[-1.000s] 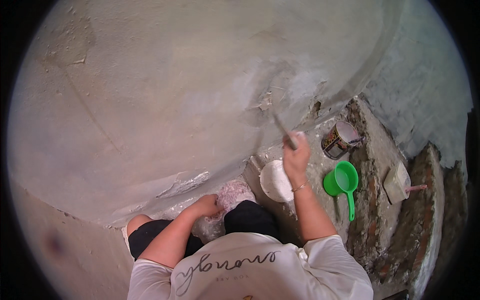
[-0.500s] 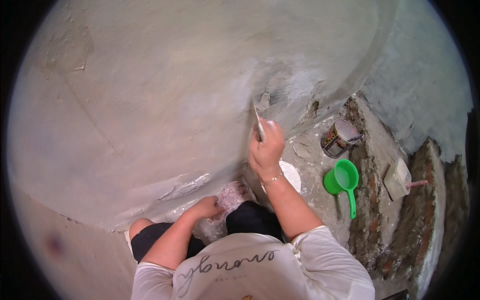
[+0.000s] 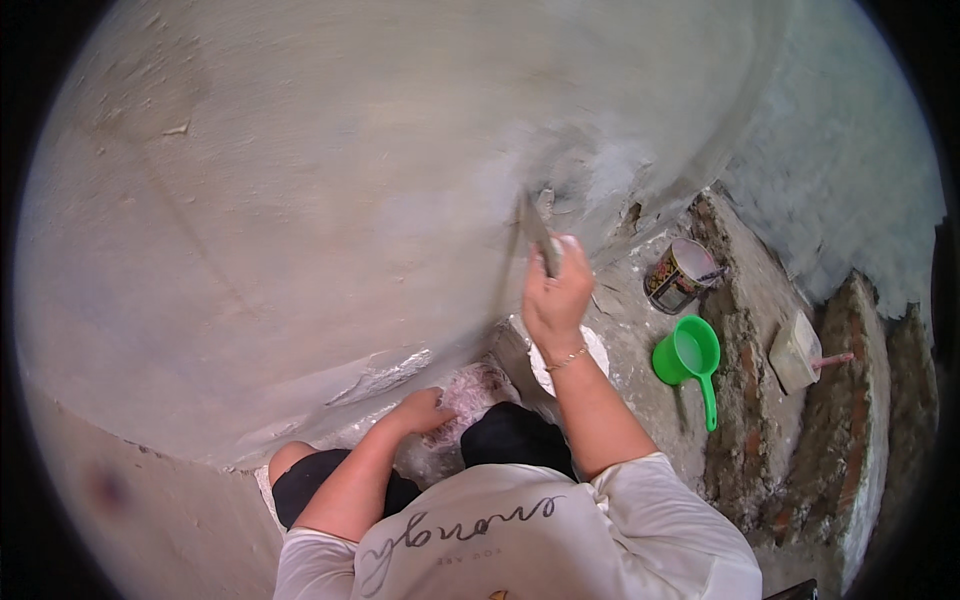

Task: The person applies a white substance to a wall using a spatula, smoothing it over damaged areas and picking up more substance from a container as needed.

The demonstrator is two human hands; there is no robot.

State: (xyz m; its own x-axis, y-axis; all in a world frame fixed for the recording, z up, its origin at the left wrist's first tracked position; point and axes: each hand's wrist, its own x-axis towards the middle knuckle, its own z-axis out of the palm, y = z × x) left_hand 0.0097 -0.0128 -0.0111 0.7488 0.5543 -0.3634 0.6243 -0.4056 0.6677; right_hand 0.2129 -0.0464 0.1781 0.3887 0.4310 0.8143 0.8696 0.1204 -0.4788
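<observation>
So, where we're at: mid-patch, we'd say, and not that close to finished. Our right hand [image 3: 558, 300] has its fingers closed around the handle of a flat-bladed scraper [image 3: 537, 225], its blade up at the lower wall [image 3: 350, 170], just beside a flaky chip [image 3: 546, 203]. Motion blur there, so we can't swear the blade is actually touching.

Done so far, going by looks: whitish smears [image 3: 620, 168] spread around the damaged area, plus a wide stretch of wall that's fairly even. Left to do, we reckon: the dark grey patch [image 3: 572, 165] is uneven, the chip sits proud, and there's a small broken hole [image 3: 631, 217] near the wall's foot. Far left has a rough, bumpy spot [image 3: 160, 85] too.

Our left hand [image 3: 420, 411] rests with curled fingers on a pinkish, white-smeared surface [image 3: 478, 390]; can't tell if it's pinching anything. Nearby on our right: a round white dish [image 3: 597, 352] partly behind the right forearm, a green dipper [image 3: 690, 350] and a patterned tin [image 3: 672, 277].
</observation>
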